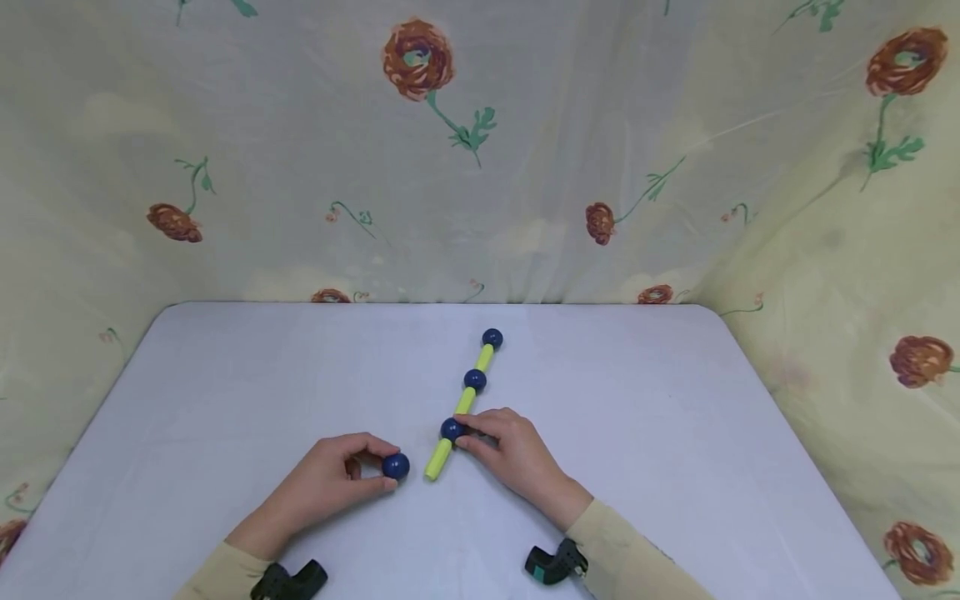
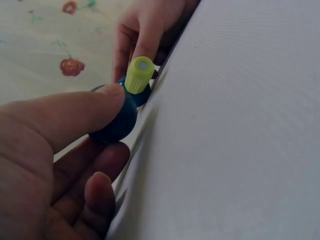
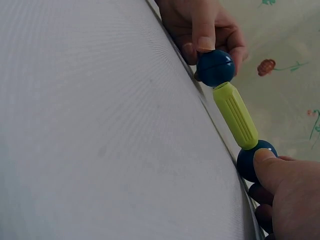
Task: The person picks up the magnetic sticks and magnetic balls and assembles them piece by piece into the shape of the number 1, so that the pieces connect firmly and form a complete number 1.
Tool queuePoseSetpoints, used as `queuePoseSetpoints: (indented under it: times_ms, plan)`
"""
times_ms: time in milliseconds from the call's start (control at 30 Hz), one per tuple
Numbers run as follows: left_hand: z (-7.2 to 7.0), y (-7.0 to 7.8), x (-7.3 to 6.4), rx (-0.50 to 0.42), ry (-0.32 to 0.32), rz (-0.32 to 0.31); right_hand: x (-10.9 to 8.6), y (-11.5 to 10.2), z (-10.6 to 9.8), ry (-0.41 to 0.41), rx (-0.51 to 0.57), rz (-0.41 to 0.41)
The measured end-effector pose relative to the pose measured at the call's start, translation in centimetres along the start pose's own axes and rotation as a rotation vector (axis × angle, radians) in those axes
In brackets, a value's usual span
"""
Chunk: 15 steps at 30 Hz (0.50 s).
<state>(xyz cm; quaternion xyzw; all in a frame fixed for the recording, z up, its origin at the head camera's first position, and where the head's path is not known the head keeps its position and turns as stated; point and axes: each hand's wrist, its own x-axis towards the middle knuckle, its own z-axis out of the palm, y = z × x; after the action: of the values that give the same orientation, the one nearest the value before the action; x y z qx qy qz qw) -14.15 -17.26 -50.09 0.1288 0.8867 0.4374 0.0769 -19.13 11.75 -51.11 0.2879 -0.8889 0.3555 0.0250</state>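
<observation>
A chain of blue balls and yellow-green rods runs from the table's middle toward its far edge. My right hand (image 1: 517, 450) pinches the nearest ball of the chain (image 1: 452, 429) between thumb and fingers. From that ball a ribbed yellow-green rod (image 1: 438, 460) points toward me, its near end free, with a small grey disc on the end face (image 2: 143, 65). My left hand (image 1: 333, 479) pinches a separate blue ball (image 1: 396, 467) just left of that free end, a small gap apart in the head view. A seam line crosses this loose ball (image 3: 216, 68) in the right wrist view.
Beyond my right hand the chain goes on with a rod (image 1: 465, 402), a middle ball (image 1: 475, 380), another rod (image 1: 484, 358) and an end ball (image 1: 492, 338). A white cloth covers the table (image 1: 637, 400). Flowered curtain (image 1: 525, 167) hangs behind and at the sides.
</observation>
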Motion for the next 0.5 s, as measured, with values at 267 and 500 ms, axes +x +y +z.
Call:
queuePoseSetpoints:
  times_ms: [267, 500]
  plan:
    - [0.02, 0.01, -0.16, 0.021, -0.045, 0.07, 0.02, 0.11, 0.13, -0.002, 0.001, 0.008]
    - [0.25, 0.04, -0.19, 0.027, -0.053, 0.122, -0.01, 0.22, 0.16, 0.0, -0.002, 0.009]
